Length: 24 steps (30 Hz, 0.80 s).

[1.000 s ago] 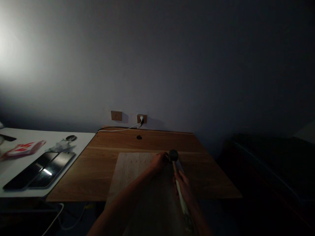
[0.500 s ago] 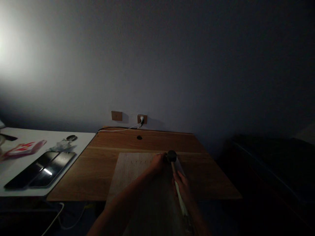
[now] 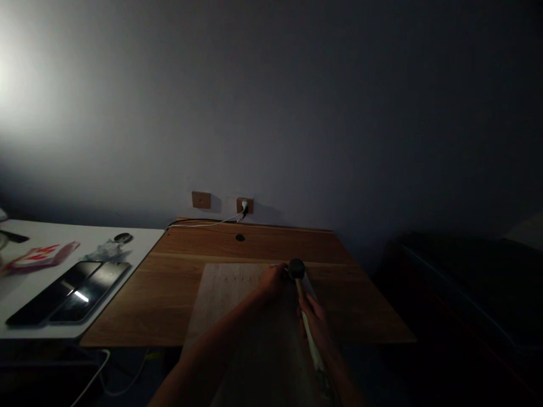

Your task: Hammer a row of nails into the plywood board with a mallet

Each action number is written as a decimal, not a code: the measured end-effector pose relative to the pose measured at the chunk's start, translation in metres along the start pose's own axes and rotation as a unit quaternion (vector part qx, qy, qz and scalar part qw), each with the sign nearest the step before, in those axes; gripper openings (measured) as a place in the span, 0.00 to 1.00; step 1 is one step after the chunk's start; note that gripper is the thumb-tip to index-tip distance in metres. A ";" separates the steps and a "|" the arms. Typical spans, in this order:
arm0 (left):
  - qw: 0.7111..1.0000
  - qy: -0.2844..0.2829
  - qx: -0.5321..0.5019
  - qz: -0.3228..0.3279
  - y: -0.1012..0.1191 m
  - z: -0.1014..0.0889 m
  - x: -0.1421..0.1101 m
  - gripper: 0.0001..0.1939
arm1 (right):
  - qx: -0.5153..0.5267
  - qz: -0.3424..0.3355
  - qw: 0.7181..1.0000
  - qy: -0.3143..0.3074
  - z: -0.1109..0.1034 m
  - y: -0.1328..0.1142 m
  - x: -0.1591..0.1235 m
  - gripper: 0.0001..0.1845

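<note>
My right hand (image 3: 314, 319) is wrapped round the pale handle of a hammer (image 3: 296, 269), whose dark, round head is over the far right part of a wooden board (image 3: 214, 294). Close beside the head, on its left, my left hand (image 3: 274, 281) rests at the board with its fingers pinched together. What those fingers hold, if anything, is too dark and small to make out. Along the board's far edge runs a row of several small dark marks (image 3: 242, 278), nails or holes, left of my left hand.
Under the board is a brown wooden table (image 3: 139, 299) against the wall. Cables lead to a wall socket (image 3: 245, 205) behind it. At left, a white table (image 3: 144, 240) bears dark flat panels (image 3: 70, 294), a red-and-white packet (image 3: 42, 255), crumpled plastic (image 3: 108, 250) and a round dark object (image 3: 123, 238).
</note>
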<state>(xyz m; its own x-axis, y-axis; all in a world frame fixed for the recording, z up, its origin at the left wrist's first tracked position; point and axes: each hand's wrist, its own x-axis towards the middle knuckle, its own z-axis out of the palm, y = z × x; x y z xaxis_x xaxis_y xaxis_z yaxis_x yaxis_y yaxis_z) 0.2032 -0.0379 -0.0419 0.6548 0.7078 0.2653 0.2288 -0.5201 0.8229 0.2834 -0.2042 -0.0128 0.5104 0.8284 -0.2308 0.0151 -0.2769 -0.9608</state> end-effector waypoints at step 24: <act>0.999 -0.006 0.041 -0.013 0.004 -0.003 -0.002 0.16 | 0.003 0.000 1.000 0.009 -0.001 -0.004 0.003 0.28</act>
<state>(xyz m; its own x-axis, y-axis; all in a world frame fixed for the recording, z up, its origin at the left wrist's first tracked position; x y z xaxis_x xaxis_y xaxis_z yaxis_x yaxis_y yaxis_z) 0.2007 -0.0399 -0.0380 0.6559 0.7163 0.2380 0.3034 -0.5389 0.7858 0.2856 -0.2010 -0.0092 0.5261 0.8195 -0.2271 0.0105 -0.2733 -0.9619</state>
